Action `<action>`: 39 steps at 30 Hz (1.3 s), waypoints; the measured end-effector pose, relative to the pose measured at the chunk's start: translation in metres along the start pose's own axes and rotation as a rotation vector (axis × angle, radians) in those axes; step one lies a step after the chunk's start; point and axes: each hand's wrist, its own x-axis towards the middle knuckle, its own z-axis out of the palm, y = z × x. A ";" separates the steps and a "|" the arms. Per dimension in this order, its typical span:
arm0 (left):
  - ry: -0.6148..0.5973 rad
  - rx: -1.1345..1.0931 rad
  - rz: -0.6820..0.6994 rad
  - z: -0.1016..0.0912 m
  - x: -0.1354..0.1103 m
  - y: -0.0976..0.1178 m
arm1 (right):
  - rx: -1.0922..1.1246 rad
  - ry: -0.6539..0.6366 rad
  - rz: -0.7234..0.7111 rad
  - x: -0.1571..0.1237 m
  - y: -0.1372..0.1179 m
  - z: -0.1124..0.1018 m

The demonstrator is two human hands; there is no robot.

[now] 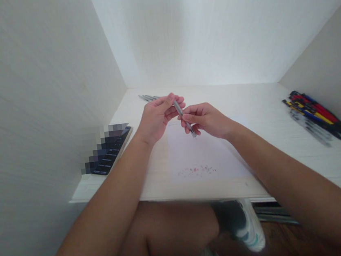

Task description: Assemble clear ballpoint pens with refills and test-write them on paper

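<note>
Grey pen (pixel 178 107) held over far part of paper (pixel 210 150). Far end pinched by left hand (pixel 157 119), barrel gripped by right hand (pixel 208 120). Likely light, stiff, slightly slick; best gripped mid-barrel.

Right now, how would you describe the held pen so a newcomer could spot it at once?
On the white desk lies a sheet of paper. Over it, the right hand grips a slim grey pen, its upper end at the left hand. Unlike the grey pens far left and the mixed pile at right, it alone is in hand.
</note>
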 end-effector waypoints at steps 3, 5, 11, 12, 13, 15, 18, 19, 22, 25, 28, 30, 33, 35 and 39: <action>-0.046 -0.002 -0.026 0.000 0.000 0.002 | 0.096 -0.059 0.003 -0.001 -0.001 -0.001; -0.066 0.005 -0.025 0.001 -0.001 0.003 | 0.118 -0.073 0.002 -0.002 -0.001 -0.001; -0.105 0.008 0.025 0.000 -0.002 0.004 | 0.146 -0.088 -0.016 -0.002 -0.004 0.000; -0.098 0.008 0.023 0.000 -0.002 0.004 | 0.149 -0.093 -0.014 -0.002 -0.005 0.000; -0.086 0.011 0.015 0.000 -0.003 0.005 | 0.152 -0.099 -0.008 -0.003 -0.005 0.000; -0.066 0.017 -0.010 0.000 -0.003 0.005 | 0.160 -0.109 0.010 -0.004 -0.006 -0.001; -0.047 0.012 -0.008 0.001 -0.003 0.005 | 0.177 -0.119 0.031 -0.005 -0.007 0.000; -0.043 0.018 0.004 0.002 -0.003 0.004 | 0.185 -0.115 0.036 -0.004 -0.007 0.000; -0.048 0.104 0.075 0.004 -0.004 -0.001 | 0.230 -0.038 0.052 -0.002 -0.007 0.001; -0.074 0.284 0.177 0.001 -0.003 -0.009 | 0.301 0.133 0.045 0.002 -0.007 0.000; -0.168 0.551 0.293 -0.006 0.000 -0.020 | 0.369 0.275 0.036 0.005 -0.007 -0.003; -0.252 0.717 0.376 -0.011 0.002 -0.027 | 0.377 0.327 0.050 0.006 -0.006 -0.005; -0.308 0.862 0.456 -0.013 0.003 -0.033 | 0.353 0.333 0.063 0.006 -0.004 -0.005; -0.300 0.903 0.477 -0.012 0.002 -0.034 | 0.348 0.301 0.046 0.006 -0.003 -0.004; -0.293 0.904 0.494 -0.009 0.001 -0.033 | 0.351 0.266 0.002 0.006 0.000 -0.003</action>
